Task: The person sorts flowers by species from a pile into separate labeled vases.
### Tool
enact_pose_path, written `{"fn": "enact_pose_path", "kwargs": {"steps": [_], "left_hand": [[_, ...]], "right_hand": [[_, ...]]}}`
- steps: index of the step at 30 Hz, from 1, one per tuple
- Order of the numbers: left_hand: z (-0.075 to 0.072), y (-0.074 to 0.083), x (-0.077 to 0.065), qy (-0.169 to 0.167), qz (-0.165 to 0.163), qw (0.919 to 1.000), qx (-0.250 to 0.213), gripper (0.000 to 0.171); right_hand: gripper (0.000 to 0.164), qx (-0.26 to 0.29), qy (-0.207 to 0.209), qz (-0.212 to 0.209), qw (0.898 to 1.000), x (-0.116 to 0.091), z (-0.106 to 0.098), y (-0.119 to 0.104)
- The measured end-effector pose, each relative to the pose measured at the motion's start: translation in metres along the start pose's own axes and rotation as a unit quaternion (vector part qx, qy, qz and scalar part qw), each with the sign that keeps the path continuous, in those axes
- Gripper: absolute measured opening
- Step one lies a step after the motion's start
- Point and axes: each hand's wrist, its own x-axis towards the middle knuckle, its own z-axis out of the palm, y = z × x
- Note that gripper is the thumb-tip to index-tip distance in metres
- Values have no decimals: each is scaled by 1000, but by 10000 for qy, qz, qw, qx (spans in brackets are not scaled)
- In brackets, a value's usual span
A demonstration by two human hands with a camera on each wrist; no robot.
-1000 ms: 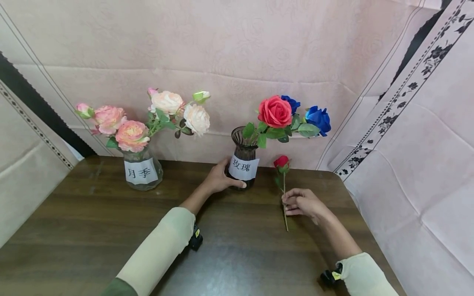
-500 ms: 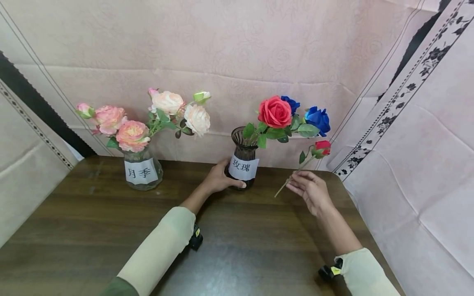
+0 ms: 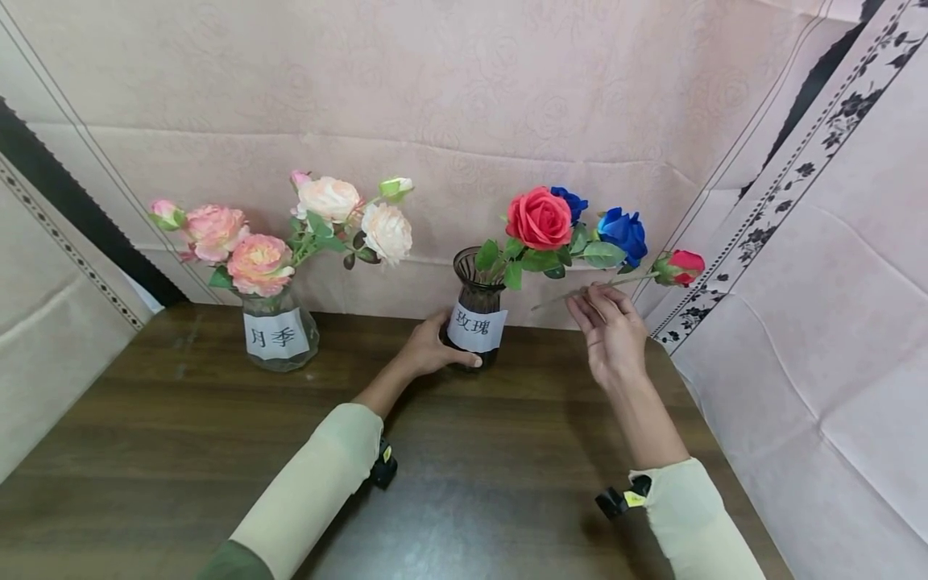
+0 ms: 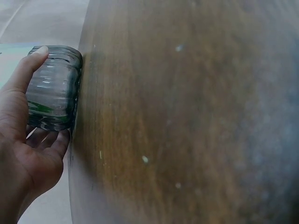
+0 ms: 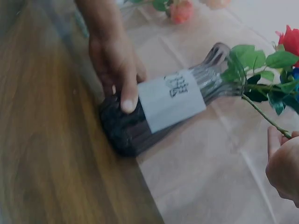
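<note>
My left hand grips the lower part of a dark ribbed glass vase, thumb across the front. In the left wrist view, the vase's base lies between thumb and fingers. A red rose, two blue roses and leaves lean out of it to the right. My right hand, raised above the table's back right, pinches the stem of a single red rose. That rose is nearly level, bloom to the right, stem end pointing left at the vase. In the right wrist view the stem reaches close to the vase mouth.
A clear glass vase of pink and cream flowers stands at the back left of the wooden table. Both vases carry white paper labels with handwriting. Pale patterned cloth hangs directly behind the table.
My right hand has lifted the single red rose up and back, tipping it from upright to nearly level with the bloom swinging right. My left hand stays on the dark vase.
</note>
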Motion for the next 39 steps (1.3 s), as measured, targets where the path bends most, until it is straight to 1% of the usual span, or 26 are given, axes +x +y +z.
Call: {"fn": "enact_pose_path", "kwargs": {"steps": [4, 8, 14, 18, 21, 27, 31, 36, 39], "left_hand": [[0, 0, -1, 12, -5, 10000, -8, 121], [0, 0, -1, 17, -5, 10000, -9, 121], [0, -2, 0, 33, 2, 10000, 12, 121], [0, -2, 0, 21, 4, 10000, -9, 121], [0, -2, 0, 6, 18, 10000, -11, 120], [0, -2, 0, 30, 54, 10000, 1, 120], [0, -1, 0, 61, 62, 10000, -38, 119], [0, 1, -1, 39, 72, 10000, -30, 117], [0, 1, -2, 25, 65, 10000, -35, 117]], "right_hand": [[10, 398, 184, -139, 9989, 2, 13, 3], [13, 821, 319, -257, 9958, 2, 23, 8], [16, 828, 337, -391, 9952, 1, 36, 18], [19, 896, 269, -411, 9948, 1, 43, 23], [19, 848, 222, -491, 9949, 0, 47, 26], [17, 510, 73, -747, 9959, -3, 54, 36], [15, -43, -92, -998, 9950, -7, 60, 43], [18, -909, -75, -1296, 9874, -10, 66, 54], [19, -1263, -65, -1434, 9816, -11, 68, 60]]}}
